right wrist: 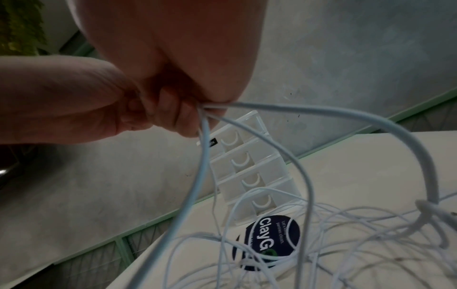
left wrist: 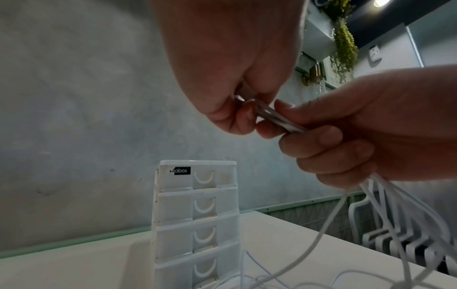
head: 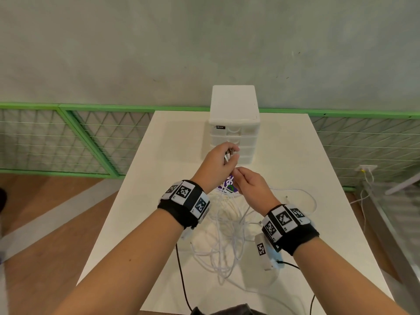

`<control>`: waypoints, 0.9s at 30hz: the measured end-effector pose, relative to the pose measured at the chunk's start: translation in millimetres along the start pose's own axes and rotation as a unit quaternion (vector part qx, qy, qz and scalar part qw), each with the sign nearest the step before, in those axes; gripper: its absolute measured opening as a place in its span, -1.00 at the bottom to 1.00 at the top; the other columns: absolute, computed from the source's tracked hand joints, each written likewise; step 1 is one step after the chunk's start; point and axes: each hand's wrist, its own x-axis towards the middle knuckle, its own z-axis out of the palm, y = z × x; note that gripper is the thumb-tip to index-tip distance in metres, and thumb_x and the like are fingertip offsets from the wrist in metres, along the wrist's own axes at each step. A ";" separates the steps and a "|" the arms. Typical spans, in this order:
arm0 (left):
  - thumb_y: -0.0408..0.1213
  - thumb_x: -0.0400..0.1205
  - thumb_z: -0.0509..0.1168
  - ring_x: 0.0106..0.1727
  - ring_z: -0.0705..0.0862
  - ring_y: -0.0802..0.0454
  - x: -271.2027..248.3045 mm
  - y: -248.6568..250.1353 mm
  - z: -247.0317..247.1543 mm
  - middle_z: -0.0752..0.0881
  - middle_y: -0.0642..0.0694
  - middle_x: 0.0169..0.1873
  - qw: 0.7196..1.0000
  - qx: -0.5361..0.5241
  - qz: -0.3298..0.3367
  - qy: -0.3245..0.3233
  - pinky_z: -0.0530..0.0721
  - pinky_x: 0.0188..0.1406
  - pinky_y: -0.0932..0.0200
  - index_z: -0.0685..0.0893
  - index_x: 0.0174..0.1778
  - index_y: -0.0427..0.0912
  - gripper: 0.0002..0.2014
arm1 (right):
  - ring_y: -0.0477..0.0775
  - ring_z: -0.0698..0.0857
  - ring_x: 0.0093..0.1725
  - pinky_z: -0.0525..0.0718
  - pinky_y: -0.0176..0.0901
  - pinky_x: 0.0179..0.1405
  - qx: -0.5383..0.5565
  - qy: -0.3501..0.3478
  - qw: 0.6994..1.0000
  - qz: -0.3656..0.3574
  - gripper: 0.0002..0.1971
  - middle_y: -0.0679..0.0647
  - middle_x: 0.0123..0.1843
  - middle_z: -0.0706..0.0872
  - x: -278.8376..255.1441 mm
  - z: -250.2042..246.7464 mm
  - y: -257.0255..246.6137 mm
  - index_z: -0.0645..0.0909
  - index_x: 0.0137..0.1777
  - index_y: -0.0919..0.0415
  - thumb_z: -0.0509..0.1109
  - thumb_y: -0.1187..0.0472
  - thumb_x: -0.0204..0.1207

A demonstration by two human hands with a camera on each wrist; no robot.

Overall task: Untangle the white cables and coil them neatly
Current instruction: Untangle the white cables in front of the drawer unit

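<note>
Both hands are raised in front of the drawer box [head: 234, 123]. The left hand [head: 218, 163] pinches a few cable strands; the right hand [head: 248, 187], touching it, curls round the same strands. The cables [head: 227, 237] lie tangled on the table [head: 318, 223], nearer than the box, partly over a dark sticker [right wrist: 272, 234].
</note>
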 end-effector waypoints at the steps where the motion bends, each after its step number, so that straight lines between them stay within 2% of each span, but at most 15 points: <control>1: -0.33 0.68 0.24 -0.50 0.48 0.31 0.3 -0.4 0.1 0.62 -0.03 -0.03 1.000 -0.002 0.001 0.007 0.44 -0.39 0.49 0.61 0.15 -0.20 -0.84 | -0.15 0.37 -0.50 0.37 -0.31 -0.38 -0.002 -0.008 1.000 0.003 -0.66 -0.08 -0.50 0.43 0.0 -1.3 1.5 0.55 -0.30 -0.16 0.14 0.14 0.69; 3: -0.34 0.69 0.23 -0.47 0.47 0.29 2.1 -0.4 -2.6 0.61 -0.01 -0.05 1.000 -0.007 0.001 0.030 0.44 -0.38 0.48 0.60 0.16 -0.24 -0.84 | -0.07 0.39 -0.45 0.41 -0.23 -0.33 -0.012 -0.028 1.000 0.007 -0.71 -0.01 -0.50 0.43 -0.5 -4.2 6.9 0.57 -0.25 -0.03 0.14 0.12 0.69; 5: -0.35 0.69 0.23 -0.46 0.47 0.32 3.9 -1.9 -8.3 0.59 0.04 -0.09 0.999 -0.005 -0.003 0.054 0.44 -0.36 0.48 0.60 0.16 -0.24 -0.84 | -0.09 0.43 -0.43 0.46 -0.19 -0.24 -0.027 -0.039 0.999 0.005 -0.74 -0.10 -0.50 0.46 -1.6 -5.2 16.0 0.55 -0.17 0.21 0.13 0.17 0.69; 6: -0.35 0.68 0.23 -0.42 0.49 0.32 4.3 -3.7 -10.7 0.58 0.08 -0.12 0.998 0.000 -0.006 0.065 0.43 -0.34 0.49 0.60 0.15 -0.23 -0.84 | -0.13 0.44 -0.42 0.47 -0.19 -0.22 -0.030 -0.038 0.999 0.005 -0.75 -0.16 -0.49 0.49 -2.5 -5.0 20.2 0.54 -0.17 0.24 0.13 0.20 0.69; 8: -0.33 0.67 0.26 -0.29 0.53 0.25 2.6 -6.6 -14.3 0.58 0.09 -0.13 0.997 0.013 -0.020 0.078 0.44 -0.27 0.49 0.61 0.15 -0.21 -0.84 | -0.13 0.52 -0.35 0.52 -0.17 -0.16 -0.043 -0.027 0.999 0.005 -0.76 -0.18 -0.41 0.58 -3.3 -3.5 26.0 0.53 -0.20 0.10 0.14 0.21 0.69; 10: -0.31 0.65 0.30 -0.11 0.59 0.04 -0.1 -11.3 -16.8 0.58 0.00 -0.05 0.995 0.057 -0.042 0.069 0.53 -0.05 0.34 0.61 0.23 -0.22 -0.76 | -0.02 0.59 -0.26 0.56 -0.05 -0.11 -0.088 -0.013 0.996 -0.004 -0.74 -0.10 -0.32 0.64 -3.4 -2.6 28.2 0.50 -0.23 -0.06 0.14 0.18 0.68; 12: -0.28 0.59 0.35 0.16 0.56 -0.09 -2.1 -17.0 -19.3 0.54 -0.15 0.16 0.976 0.204 -0.052 0.059 0.45 0.33 0.05 0.51 0.40 -0.24 -0.56 | -0.10 0.58 -0.30 0.50 -0.07 -0.18 -0.136 -0.023 0.990 -0.011 -0.74 -0.15 -0.33 0.62 -4.2 -3.4 28.5 0.51 -0.22 -0.05 0.13 0.20 0.68; 14: -0.31 0.56 0.36 0.41 0.43 -0.15 -4.2 -12.3 -20.2 0.49 -0.24 0.31 0.950 0.303 0.026 0.072 0.19 0.55 -0.10 0.49 0.43 -0.28 -0.51 | -0.03 0.63 -0.24 0.52 -0.06 -0.18 -0.170 -0.034 0.985 -0.019 -0.77 -0.08 -0.26 0.70 -2.9 -3.3 27.9 0.59 -0.14 0.10 0.13 0.21 0.68; 15: -0.35 0.58 0.33 0.43 0.43 -0.15 -5.1 -6.1 -18.5 0.51 -0.25 0.32 0.953 0.289 0.075 0.059 0.20 0.56 -0.07 0.53 0.39 -0.31 -0.56 | 0.07 0.66 -0.20 0.55 -0.03 -0.15 -0.178 -0.034 0.983 -0.028 -0.77 0.02 -0.21 0.74 -1.5 -2.3 26.8 0.61 -0.11 0.17 0.14 0.21 0.68; 16: -0.39 0.62 0.29 0.41 0.46 -0.12 -6.4 0.7 -14.8 0.54 -0.24 0.30 0.964 0.245 0.100 0.015 0.28 0.52 0.05 0.56 0.36 -0.32 -0.63 | 0.13 0.66 -0.19 0.55 -0.01 -0.17 -0.183 -0.033 0.982 -0.038 -0.77 0.07 -0.19 0.75 0.7 -1.6 25.8 0.61 -0.09 0.24 0.14 0.23 0.68; 17: -0.39 0.67 0.22 0.36 0.50 -0.08 -8.9 6.5 -9.6 0.56 -0.21 0.29 0.976 0.194 0.087 -0.050 0.35 0.42 0.16 0.55 0.37 -0.30 -0.66 | 0.14 0.63 -0.23 0.50 -0.02 -0.23 -0.185 -0.033 0.981 -0.045 -0.78 0.08 -0.21 0.73 3.2 -0.4 23.6 0.61 -0.08 0.30 0.15 0.27 0.67; 19: -0.31 0.75 0.09 0.30 0.56 -0.04 -11.8 11.9 -2.6 0.58 -0.16 0.28 0.978 0.130 -0.017 -0.160 0.45 0.25 0.24 0.47 0.46 -0.21 -0.65 | 0.09 0.54 -0.28 0.39 -0.11 -0.29 -0.189 -0.035 0.980 -0.047 -0.81 0.06 -0.26 0.63 8.4 -1.0 18.7 0.60 -0.05 0.39 0.14 0.38 0.63; 22: -0.25 0.78 0.00 -0.04 0.63 -0.05 -15.9 5.7 -4.6 0.66 -0.04 -0.12 0.979 0.078 -0.096 -0.164 0.54 -0.04 0.23 0.50 0.36 -0.21 -0.70 | -0.01 0.55 -0.30 0.44 -0.18 -0.26 -0.175 -0.026 0.982 -0.069 -0.82 -0.08 -0.28 0.63 12.9 -8.8 11.7 0.62 -0.04 0.29 0.17 0.36 0.64; 24: -0.21 0.79 0.00 -0.18 0.56 0.00 -17.3 6.1 -9.2 0.57 0.09 -0.32 0.977 0.082 -0.111 -0.161 0.48 -0.21 0.26 0.59 0.08 -0.21 -0.72 | -0.09 0.59 -0.31 0.51 -0.26 -0.26 -0.159 -0.033 0.983 -0.084 -0.86 -0.15 -0.31 0.65 16.7 -14.0 6.9 0.59 -0.04 0.14 0.20 0.29 0.64; 27: -0.05 0.78 -0.02 -0.45 0.50 0.17 -15.5 10.1 -16.6 0.49 0.06 -0.48 0.972 0.050 -0.159 -0.164 0.37 -0.49 0.39 0.58 -0.28 -0.17 -0.56 | -0.13 0.52 -0.44 0.46 -0.29 -0.35 -0.123 -0.035 0.986 -0.104 -0.88 -0.03 -0.44 0.57 26.3 -21.5 -3.5 0.48 0.11 0.12 0.27 0.27 0.61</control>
